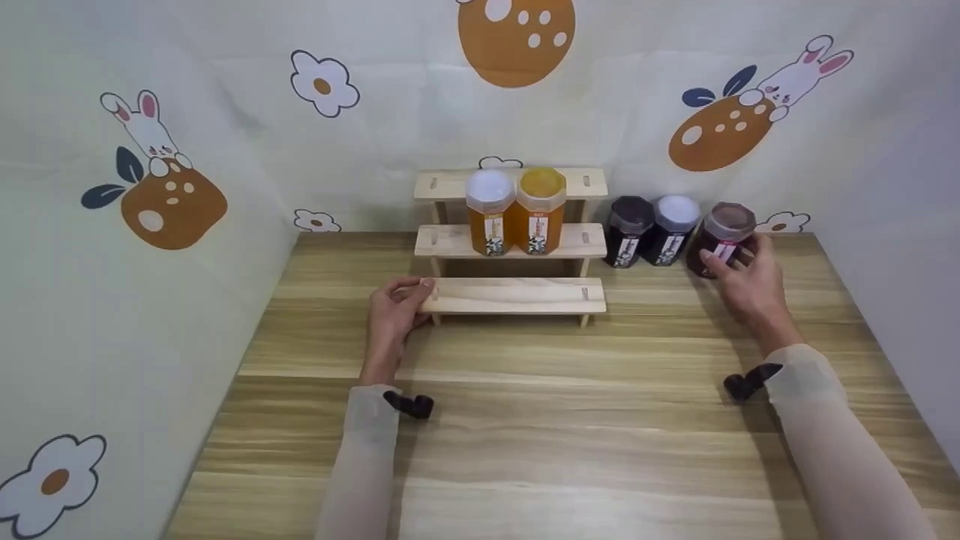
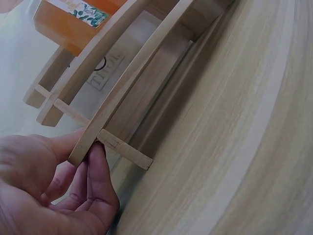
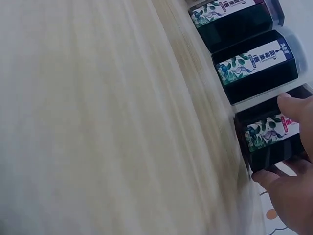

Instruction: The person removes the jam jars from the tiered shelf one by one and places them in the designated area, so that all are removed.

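Gripping the red-labelled jar [image 1: 724,232] at the right end of the dark row: right hand [image 1: 754,289], thumb on its front, fingers round the far side. Left hand [image 1: 394,307] pinches the left end of the lowest shelf [image 1: 517,296], thumb above, fingers below. Held jar's label [image 3: 269,131] has leaf art plus a pink-red strip; thumb covers part, text unreadable. Right beside it, the white-lidded dark jar [image 1: 675,229], label with leaves and a column of Chinese characters, too small to read surely; next, the dark-lidded jar [image 1: 630,229], near the rack [image 1: 435,240]. Middle shelf holds the white-lidded amber jar [image 1: 491,225] and the yellow-lidded amber jar [image 1: 540,221], side by side; both labels blurred. Plank edges show left and right of that pair. Tabletop [image 1: 562,420] gives room in front of the rack, between the forearms, and leftward to its slanting left edge; right edge runs beyond the right arm. Printed backdrop [image 1: 390,127] meets the back edge, close behind the jars.
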### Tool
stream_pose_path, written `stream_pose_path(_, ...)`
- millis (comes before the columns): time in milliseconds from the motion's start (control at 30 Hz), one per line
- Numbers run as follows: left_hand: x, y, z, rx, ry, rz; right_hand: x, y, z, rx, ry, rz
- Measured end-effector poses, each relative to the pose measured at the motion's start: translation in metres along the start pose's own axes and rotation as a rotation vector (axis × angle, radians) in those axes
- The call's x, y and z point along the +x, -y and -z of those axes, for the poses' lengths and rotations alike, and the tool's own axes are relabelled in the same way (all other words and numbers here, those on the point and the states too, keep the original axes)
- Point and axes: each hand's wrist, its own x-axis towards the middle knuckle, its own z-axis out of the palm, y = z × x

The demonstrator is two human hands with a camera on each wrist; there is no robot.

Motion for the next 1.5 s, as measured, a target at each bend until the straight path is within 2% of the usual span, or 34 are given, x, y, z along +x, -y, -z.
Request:
stream_pose_path(167, 0.000, 0.000, 0.001, -0.004, 0.003, -0.001, 0.007, 0.007, 0.004, -0.104, 0.080, 0.067)
stream_pose_path(300, 0.000, 0.000, 0.002, -0.007, 0.001, 0.008, 0.011, 0.009, 0.005, -0.127, 0.116, 0.105)
stream_pose_path(667, -0.002, 0.003, 0.001, -0.014, 0.019, -0.002, 0.009, -0.002, -0.001, -0.130, 0.073, 0.130)
stream_pose_path(867, -0.002, 0.002, 0.003, 0.003, 0.016, -0.031, 0.006, 0.002, -0.003, -0.106, 0.066, 0.166)
stream_pose_path(1000, -0.002, 0.002, 0.003, 0.005, 0.013, -0.029, 0.003, 0.011, -0.005, -0.099, 0.000, 0.224)
stream_pose_path(1233, -0.001, 0.003, 0.004, 0.001, 0.014, -0.029, -0.017, 0.041, -0.019, -0.148, -0.241, 0.307)
stream_pose_path(1367, -0.002, 0.004, 0.004, -0.019, 0.015, -0.042, -0.032, 0.063, -0.039, -0.117, -0.324, 0.451)
stream_pose_path(1500, -0.002, 0.005, 0.003, -0.035, 0.018, -0.048, -0.047, 0.081, -0.065, -0.085, -0.328, 0.632)
